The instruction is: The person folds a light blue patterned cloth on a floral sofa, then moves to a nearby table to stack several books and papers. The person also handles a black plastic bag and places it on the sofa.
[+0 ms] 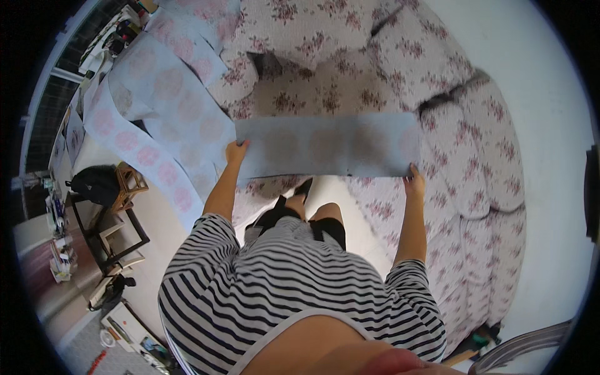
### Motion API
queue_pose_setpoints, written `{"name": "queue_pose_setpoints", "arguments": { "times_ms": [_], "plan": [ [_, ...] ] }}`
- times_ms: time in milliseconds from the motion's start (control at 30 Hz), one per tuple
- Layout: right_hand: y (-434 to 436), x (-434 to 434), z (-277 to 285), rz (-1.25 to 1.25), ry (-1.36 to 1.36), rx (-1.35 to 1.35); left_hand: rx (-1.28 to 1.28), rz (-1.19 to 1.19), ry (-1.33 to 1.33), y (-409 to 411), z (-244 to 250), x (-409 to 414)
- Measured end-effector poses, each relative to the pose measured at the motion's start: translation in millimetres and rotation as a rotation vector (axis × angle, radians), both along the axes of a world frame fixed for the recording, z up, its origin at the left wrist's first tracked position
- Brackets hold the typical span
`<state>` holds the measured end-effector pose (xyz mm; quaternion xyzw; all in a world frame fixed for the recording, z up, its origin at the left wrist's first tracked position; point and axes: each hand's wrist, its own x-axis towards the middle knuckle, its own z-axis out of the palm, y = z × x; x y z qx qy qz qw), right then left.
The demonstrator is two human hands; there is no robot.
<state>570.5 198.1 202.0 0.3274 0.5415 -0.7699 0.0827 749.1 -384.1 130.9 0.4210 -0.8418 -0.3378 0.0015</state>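
Note:
A long light-blue fabric strip [304, 145] with faded round blotches is stretched sideways before me. My left hand [237, 152] grips its near left corner, thumb on top. At the near right corner my right hand [414, 180] pinches the edge. The strip hangs level in front of a sofa with a floral cover [323, 86]. Left of it, more blue fabric with round pinkish spots [187, 105] is spread out, and a narrow strip with pink circles [147, 154] runs down from it.
The floral sofa cushions [445, 173] curve around to the right against a pale wall [548, 178]. At the left are a black bag [96, 184], a wooden stool [127, 187] and a dark-framed table [138, 225]. A cluttered white shelf unit [136, 335] stands lower left.

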Motion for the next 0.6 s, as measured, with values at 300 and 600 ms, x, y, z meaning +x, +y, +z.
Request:
{"name": "queue_pose_setpoints", "arguments": {
  "times_ms": [300, 600],
  "plan": [
    [8.6, -193.1, -40.2, 0.1, -0.086, 0.005, -0.036, 0.185, -0.098, -13.2, -29.9, -104.6],
    [55.0, -252.3, -210.5, 0.887, -0.291, 1.533, 0.102, 0.47, -0.784, 92.6, -33.7, -129.3]
  ]
}}
